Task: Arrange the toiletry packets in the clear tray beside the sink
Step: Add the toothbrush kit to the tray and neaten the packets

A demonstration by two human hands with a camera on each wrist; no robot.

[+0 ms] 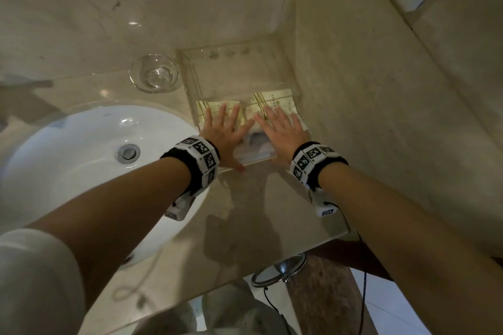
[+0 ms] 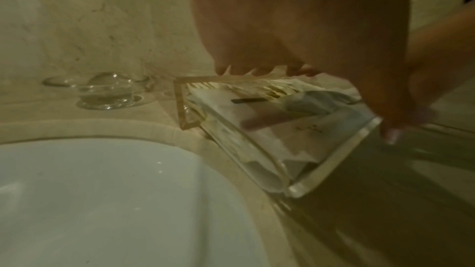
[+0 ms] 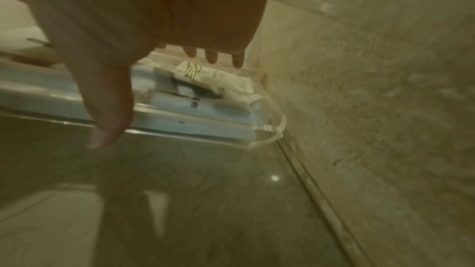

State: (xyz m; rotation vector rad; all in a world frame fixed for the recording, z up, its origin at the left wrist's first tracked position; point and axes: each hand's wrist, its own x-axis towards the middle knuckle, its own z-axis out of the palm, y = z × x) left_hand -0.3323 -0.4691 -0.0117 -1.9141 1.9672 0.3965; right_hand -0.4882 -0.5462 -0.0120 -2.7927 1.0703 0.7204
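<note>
A clear tray stands on the counter between the sink and the right wall. White packets with gold stripes lie in its near half, with paler packets at the front edge. My left hand lies flat on the left packets, fingers straight and spread. My right hand lies flat on the right packets in the same way. The left wrist view shows the tray's corner and the packets under my palm. In the right wrist view the packets sit behind the tray's front wall.
A small glass bowl stands just left of the tray. The white sink basin with its drain fills the left. A beige stone wall rises close on the tray's right. A chrome ring hangs below the counter edge.
</note>
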